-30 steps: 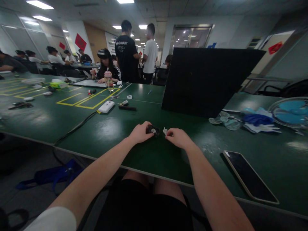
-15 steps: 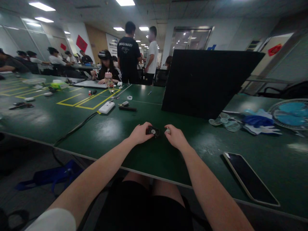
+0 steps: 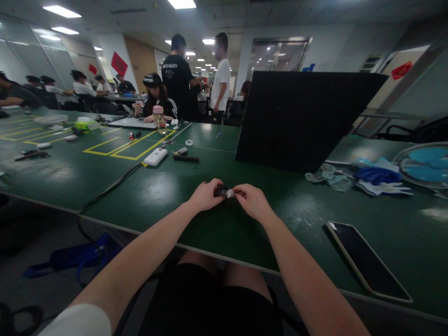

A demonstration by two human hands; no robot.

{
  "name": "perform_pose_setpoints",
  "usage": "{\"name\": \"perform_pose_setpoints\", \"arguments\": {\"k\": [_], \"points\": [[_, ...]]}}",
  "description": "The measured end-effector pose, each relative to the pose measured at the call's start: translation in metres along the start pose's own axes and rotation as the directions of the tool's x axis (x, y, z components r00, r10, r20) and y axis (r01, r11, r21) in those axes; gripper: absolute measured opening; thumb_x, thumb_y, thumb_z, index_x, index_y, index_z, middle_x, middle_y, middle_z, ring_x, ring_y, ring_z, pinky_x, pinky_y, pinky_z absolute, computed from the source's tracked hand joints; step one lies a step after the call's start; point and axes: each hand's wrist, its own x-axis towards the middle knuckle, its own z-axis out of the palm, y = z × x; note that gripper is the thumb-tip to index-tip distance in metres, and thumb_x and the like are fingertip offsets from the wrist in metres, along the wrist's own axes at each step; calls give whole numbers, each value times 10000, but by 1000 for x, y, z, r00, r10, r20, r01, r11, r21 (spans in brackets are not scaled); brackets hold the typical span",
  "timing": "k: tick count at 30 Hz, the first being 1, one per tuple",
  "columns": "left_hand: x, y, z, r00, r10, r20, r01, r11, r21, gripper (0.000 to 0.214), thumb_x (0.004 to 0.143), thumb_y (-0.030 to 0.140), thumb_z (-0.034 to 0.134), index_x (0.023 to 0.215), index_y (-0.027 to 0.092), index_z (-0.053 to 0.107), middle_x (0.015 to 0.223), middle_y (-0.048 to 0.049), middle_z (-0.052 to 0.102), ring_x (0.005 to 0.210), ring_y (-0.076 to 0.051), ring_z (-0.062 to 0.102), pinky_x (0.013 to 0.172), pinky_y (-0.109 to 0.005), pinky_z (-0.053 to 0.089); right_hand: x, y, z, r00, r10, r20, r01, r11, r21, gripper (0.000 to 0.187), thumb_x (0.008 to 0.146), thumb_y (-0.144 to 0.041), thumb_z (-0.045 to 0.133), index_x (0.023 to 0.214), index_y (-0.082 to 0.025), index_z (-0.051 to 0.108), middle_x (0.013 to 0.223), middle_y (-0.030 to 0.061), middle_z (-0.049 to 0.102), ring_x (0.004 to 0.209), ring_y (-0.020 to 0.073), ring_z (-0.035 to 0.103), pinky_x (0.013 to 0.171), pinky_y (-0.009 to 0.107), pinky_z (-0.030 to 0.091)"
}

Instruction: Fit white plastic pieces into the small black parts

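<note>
Over the green table, my left hand [image 3: 206, 195] is closed on a small black part [image 3: 220, 191] with a pale round disc on its face. My right hand [image 3: 252, 200] pinches a small whitish piece [image 3: 230, 193] between thumb and fingertips. That piece is at the right end of the black part; whether they touch I cannot tell. Both objects are too small to name more exactly, and the fingers cover part of each.
Behind my hands stands a large black panel [image 3: 301, 121]. A phone [image 3: 367, 259] lies at right, near gloves [image 3: 381, 177] and a fan [image 3: 425, 165]. Farther left are a white device [image 3: 156, 157], a black bar [image 3: 185, 158] and a bottle [image 3: 159, 120]. People sit and stand beyond.
My right hand has moved left, bringing the whitish piece up to the black part. My left hand has stayed nearly in place. A standing person in the background has shifted left.
</note>
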Motion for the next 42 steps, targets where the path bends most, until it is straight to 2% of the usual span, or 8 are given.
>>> {"name": "perform_pose_setpoints", "arguments": {"k": [5, 9, 14, 18, 24, 29, 36, 42], "points": [[-1, 2, -2, 1000, -10, 14, 11, 1000, -3, 467, 823, 368, 715, 1245, 253, 550, 1060, -46, 739, 1032, -252, 699, 1015, -415, 494, -3, -6, -1, 996, -87, 27, 90, 989, -117, 296, 885, -323, 683, 1178, -287, 694, 1090, 38, 663, 841, 181, 609, 728, 320, 472], [0, 1, -2, 1000, -5, 13, 5, 1000, 12, 474, 818, 366, 707, 1251, 249, 553, 1050, -46, 740, 1011, -258, 699, 995, -415, 503, -2, -13, 4, 999, -41, -30, 32, 972, -235, 251, 907, -446, 666, 1108, -298, 699, 1073, 43, 658, 888, 206, 607, 680, 311, 442], [1, 0, 2, 1000, 7, 9, -7, 1000, -6, 471, 817, 377, 704, 1245, 248, 556, 1022, -44, 740, 966, -243, 705, 934, -392, 524, -1, -21, 8, 997, -44, -61, 22, 946, -324, 211, 949, -437, 607, 1021, -259, 693, 1004, 70, 664, 847, 213, 606, 640, 309, 425], [1, -2, 4, 1000, -26, 5, 26, 999, -28, 454, 824, 398, 704, 1232, 262, 561, 1006, -28, 744, 962, -229, 710, 895, -364, 533, -3, -20, 5, 992, -14, -127, -15, 975, -221, 286, 1012, -395, 483, 944, -226, 704, 926, 62, 689, 781, 192, 620, 663, 319, 457], [2, -4, 4, 999, -50, 14, 50, 996, -70, 474, 812, 398, 726, 1237, 267, 563, 1025, -29, 746, 986, -232, 712, 874, -359, 545, -4, -10, 1, 986, 27, -165, -27, 1000, 1, 263, 989, -359, 512, 1074, -238, 729, 921, 29, 732, 753, 183, 650, 673, 312, 501], [1, -4, 3, 998, -64, 28, 67, 988, -140, 478, 814, 378, 734, 1242, 253, 561, 1054, -40, 744, 971, -221, 720, 867, -349, 556, -2, -9, 4, 996, 19, -92, -23, 999, -49, 245, 976, -358, 541, 1015, -238, 751, 884, 22, 726, 738, 185, 645, 663, 316, 489], [1, -6, 4, 999, -41, 20, 43, 989, -144, 475, 813, 375, 726, 1237, 261, 547, 1026, -34, 743, 962, -230, 713, 859, -365, 551, -3, -7, -5, 991, 34, -129, -36, 999, -16, 223, 962, -351, 574, 1040, -220, 736, 923, 31, 727, 742, 179, 646, 658, 308, 503], [1, -8, 5, 1000, -5, 27, 9, 991, -135, 485, 796, 363, 748, 1225, 269, 541, 1048, -30, 736, 999, -232, 706, 871, -364, 549, 0, -6, 1, 1000, 8, -29, -10, 996, -88, 227, 972, -386, 568, 987, -248, 748, 926, 18, 725, 785, 185, 643, 685, 315, 472]]}}
